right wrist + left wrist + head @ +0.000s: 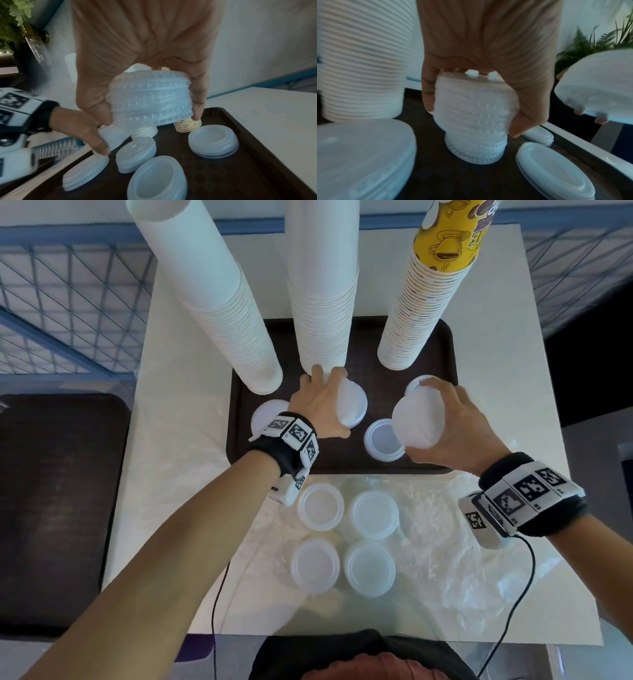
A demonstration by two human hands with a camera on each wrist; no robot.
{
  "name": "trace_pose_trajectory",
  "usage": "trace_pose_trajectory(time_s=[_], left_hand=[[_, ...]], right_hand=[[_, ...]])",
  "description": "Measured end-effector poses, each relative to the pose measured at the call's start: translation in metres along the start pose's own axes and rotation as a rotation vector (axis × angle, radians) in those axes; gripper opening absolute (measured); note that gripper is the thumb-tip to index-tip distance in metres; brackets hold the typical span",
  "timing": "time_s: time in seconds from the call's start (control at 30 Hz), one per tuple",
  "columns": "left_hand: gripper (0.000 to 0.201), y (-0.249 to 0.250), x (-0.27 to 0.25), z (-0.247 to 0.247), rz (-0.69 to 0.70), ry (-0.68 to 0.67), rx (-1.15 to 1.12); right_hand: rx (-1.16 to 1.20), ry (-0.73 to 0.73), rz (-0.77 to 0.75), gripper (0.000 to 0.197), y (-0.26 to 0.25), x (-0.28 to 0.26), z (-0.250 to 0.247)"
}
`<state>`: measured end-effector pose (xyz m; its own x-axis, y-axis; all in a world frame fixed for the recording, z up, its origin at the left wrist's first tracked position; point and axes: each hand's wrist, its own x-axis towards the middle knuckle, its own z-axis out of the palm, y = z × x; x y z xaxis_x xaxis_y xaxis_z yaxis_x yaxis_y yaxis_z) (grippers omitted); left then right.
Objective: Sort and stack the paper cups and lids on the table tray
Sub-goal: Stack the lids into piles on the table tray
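Brown tray (442,344) as landmark, on a white surface (178,440).

Back of tray: three tall cup stacks, two white (219,313) (322,313), one yellow-printed (424,302), rims down, sorted by kind.

Left hand (317,402), near the tray's middle: fingers (428,94) and thumb wrapped around a stack of clear lids (471,112) that stands on the tray. The grip runs down the sides, likely to keep the column straight.

Right hand (455,426), over the tray's right front: fingers (199,102) clamped around a second batch of lids (150,100), held clear above the tray and tilted. Judged to be a batch on its way to a pile.

More lid piles lie on the tray: one at its left front (269,414), one at its front under the right hand (380,441), one further back on the right (416,383).

In front of the tray, off it: four lid piles (346,539) on crinkled clear plastic (445,559), seemingly not yet moved over.
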<state>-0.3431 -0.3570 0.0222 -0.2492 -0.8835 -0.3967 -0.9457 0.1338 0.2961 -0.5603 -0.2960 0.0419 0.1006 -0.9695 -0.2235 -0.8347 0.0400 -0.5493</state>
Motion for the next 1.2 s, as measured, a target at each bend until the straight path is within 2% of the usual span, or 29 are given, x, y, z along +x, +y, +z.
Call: trace_pose_trajectory(time_s=[0.27, 0.57, 0.77, 0.9, 1.07, 1.2], left_hand=[[0.097, 0.012, 0.034, 0.015, 0.065, -0.050, 0.118], [0.098, 0.011, 0.039, 0.019, 0.096, -0.097, 0.229], [0.099, 0.019, 0.035, 0.030, -0.028, -0.030, 0.133], [0.103, 0.020, 0.034, 0.029, -0.036, -0.041, 0.121], [0.092, 0.014, 0.033, 0.024, -0.079, -0.062, 0.004], [0.091, 0.015, 0.034, 0.024, -0.080, -0.060, -0.011]], right_hand=[[0.014, 0.060, 0.024, 0.098, 0.017, -0.013, -0.013], [0.051, 0.060, 0.035, 0.099, 0.019, -0.008, -0.012], [0.047, 0.055, 0.021, 0.099, 0.015, -0.009, -0.010], [0.037, 0.052, 0.011, 0.099, 0.014, -0.010, -0.012], [0.028, 0.062, 0.003, 0.100, 0.014, -0.011, -0.013], [0.028, 0.060, 0.005, 0.101, 0.015, -0.013, -0.013]])
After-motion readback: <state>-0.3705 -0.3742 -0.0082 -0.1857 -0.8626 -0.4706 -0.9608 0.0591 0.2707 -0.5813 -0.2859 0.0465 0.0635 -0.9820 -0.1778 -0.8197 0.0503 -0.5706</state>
